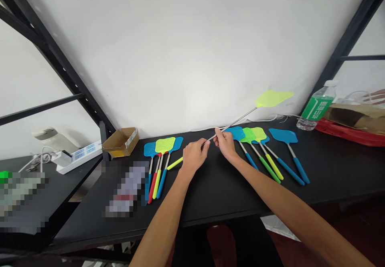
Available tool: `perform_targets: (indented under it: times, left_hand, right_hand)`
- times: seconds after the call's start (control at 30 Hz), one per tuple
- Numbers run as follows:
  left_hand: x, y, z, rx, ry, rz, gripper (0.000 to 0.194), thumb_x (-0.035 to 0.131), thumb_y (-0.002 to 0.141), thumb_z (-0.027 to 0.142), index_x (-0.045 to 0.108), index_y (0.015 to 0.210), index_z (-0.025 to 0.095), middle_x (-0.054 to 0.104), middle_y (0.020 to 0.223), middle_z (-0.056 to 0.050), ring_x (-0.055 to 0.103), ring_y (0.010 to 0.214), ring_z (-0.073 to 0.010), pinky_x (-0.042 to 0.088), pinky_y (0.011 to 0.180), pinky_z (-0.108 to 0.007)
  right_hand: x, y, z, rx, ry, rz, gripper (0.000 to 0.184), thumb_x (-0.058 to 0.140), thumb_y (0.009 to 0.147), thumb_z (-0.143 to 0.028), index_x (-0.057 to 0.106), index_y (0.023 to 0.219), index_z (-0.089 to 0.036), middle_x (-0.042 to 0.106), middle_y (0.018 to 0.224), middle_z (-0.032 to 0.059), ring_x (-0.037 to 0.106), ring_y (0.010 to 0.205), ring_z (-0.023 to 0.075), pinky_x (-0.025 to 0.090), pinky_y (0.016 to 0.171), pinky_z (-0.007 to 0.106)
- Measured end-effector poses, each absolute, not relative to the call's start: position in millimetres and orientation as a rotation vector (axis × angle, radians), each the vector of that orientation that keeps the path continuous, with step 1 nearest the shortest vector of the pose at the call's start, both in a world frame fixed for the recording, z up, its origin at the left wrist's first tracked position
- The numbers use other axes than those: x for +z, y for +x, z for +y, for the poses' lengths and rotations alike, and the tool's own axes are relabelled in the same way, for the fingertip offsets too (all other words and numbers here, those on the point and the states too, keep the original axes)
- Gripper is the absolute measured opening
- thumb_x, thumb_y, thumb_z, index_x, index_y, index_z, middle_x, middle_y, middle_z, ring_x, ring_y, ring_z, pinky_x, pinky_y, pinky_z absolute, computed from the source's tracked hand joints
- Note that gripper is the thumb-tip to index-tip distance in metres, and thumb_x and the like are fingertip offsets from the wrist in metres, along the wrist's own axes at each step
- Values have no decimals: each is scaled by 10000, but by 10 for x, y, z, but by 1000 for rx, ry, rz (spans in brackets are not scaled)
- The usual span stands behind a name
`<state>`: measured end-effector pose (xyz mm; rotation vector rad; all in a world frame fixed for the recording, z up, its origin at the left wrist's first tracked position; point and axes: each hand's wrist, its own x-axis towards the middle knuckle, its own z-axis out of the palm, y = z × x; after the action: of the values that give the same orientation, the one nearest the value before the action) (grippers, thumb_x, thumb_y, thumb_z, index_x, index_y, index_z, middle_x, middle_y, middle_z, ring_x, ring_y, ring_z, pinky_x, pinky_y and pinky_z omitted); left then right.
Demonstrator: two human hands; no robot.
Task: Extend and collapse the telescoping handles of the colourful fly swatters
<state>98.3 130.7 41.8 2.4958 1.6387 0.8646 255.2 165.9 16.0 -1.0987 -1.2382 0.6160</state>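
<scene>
My left hand [194, 155] is closed round the yellow grip end of a fly swatter [272, 98], whose yellow handle sticks out to the left of my fist. My right hand [224, 142] pinches the same swatter's metal rod a little further along. The rod rises to the upper right and its yellow-green head hangs in the air before the white wall. A group of swatters [161, 160] with blue and yellow heads lies left of my hands. Another row of swatters [264, 150] in blue, green and yellow lies to the right.
All lies on a black tabletop [210, 195]. A small open cardboard box [120, 141] sits at the back left, a green-labelled water bottle [316, 106] at the back right beside a red tray [351, 132] with brown paper. A white power strip [80, 156] lies far left.
</scene>
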Motion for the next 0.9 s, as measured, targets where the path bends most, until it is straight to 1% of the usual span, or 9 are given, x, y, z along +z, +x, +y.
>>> perform_targets:
  times: [0.33, 0.53, 0.73, 0.9]
  left_hand:
    - [429, 988, 1304, 839, 2489, 1652, 406, 330, 1021, 495, 676, 1009, 282, 718, 797, -21, 668, 796, -201, 299, 598, -274]
    - [437, 990, 1298, 820, 2496, 1661, 412, 322, 1023, 493, 677, 1042, 286, 728, 826, -29, 674, 813, -207, 318, 612, -273]
    - [446, 989, 1291, 805, 2514, 1666, 383, 331, 1026, 464, 672, 1047, 291, 732, 866, -30, 678, 836, -216, 341, 629, -281]
    - [453, 999, 1293, 827, 2497, 1640, 341, 362, 1023, 405, 677, 993, 277, 729, 936, -27, 667, 862, -204, 362, 654, -281]
  right_hand:
    - [144, 2552, 1673, 628, -1102, -1237, 606, 464, 930, -607, 571, 505, -188, 502, 423, 12, 467, 421, 128, 365, 489, 269]
    - [152, 2550, 1666, 630, -1105, -1231, 606, 467, 925, -607, 572, 500, -188, 508, 423, 17, 470, 419, 132, 360, 484, 273]
    - [154, 2550, 1661, 623, -1094, -1221, 606, 472, 925, -605, 575, 497, -189, 505, 422, 16, 468, 418, 131, 359, 484, 274]
    - [158, 2547, 1655, 625, -1097, -1223, 604, 472, 929, -600, 574, 500, -186, 502, 423, 13, 467, 419, 128, 359, 486, 272]
